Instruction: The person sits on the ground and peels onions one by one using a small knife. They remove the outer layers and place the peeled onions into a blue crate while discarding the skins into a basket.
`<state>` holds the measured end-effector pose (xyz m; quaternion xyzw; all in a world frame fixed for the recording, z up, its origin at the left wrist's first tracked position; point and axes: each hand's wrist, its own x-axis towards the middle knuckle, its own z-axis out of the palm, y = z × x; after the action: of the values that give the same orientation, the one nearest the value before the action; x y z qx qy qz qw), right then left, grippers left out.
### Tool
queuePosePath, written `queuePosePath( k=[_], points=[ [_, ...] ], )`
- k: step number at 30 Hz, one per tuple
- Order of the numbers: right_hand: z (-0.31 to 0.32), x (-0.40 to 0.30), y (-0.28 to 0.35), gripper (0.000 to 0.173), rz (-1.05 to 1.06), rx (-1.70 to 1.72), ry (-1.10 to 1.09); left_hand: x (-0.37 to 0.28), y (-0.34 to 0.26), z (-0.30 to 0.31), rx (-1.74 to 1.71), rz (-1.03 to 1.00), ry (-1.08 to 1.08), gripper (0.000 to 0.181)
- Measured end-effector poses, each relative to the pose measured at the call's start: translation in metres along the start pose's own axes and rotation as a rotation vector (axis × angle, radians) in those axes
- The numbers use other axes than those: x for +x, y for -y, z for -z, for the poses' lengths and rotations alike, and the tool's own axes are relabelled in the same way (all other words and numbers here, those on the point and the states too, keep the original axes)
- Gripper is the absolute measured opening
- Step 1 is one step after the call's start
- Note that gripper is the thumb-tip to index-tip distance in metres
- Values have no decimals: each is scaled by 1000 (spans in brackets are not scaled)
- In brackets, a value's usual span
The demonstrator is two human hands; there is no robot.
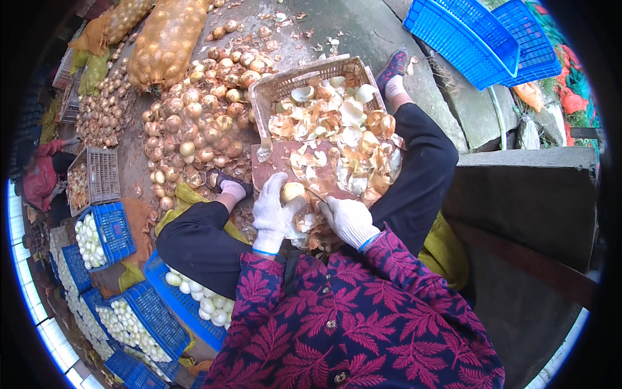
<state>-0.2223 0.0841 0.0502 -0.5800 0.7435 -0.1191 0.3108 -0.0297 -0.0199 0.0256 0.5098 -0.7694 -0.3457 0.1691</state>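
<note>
In a white knit glove, my left hand grips an onion at the near edge of a reddish board. My right hand, gloved too, is closed round a small knife whose thin blade points at the onion; whether it touches cannot be told. Loose onion skins lie on the board and spill over its right side. Beyond it stands a dirty plastic crate heaped with peeled skins. More skins lie below my hands.
Unpeeled onions are piled on the ground at left, near a full mesh sack. A blue crate of peeled onions stands by my left leg. Blue crates are at upper right. Another person sits far left beside a crate.
</note>
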Motion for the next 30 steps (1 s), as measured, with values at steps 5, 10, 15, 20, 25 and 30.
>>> queuePosePath(
  k=[5, 10, 15, 20, 25, 30],
  points=[
    [-2, 4, 5, 31, 56, -29, -40, -29, 8, -38, 225, -137, -256, 62],
    [0, 13, 2, 33, 122, -26, -56, -14, 17, -32, 220, -178, -127, 80],
    [-4, 31, 7, 32, 155, -32, -34, 15, 40, 8, -30, -160, 113, 74],
    [-10, 33, 10, 34, 185, -68, -52, -16, 14, -32, 315, -127, -199, 81],
    [-8, 37, 11, 33, 219, -76, -35, -6, 12, -22, 245, -46, -91, 83],
    [-11, 50, 22, 30, 272, -51, -45, 21, 48, 21, -90, -35, 132, 75]
  ],
)
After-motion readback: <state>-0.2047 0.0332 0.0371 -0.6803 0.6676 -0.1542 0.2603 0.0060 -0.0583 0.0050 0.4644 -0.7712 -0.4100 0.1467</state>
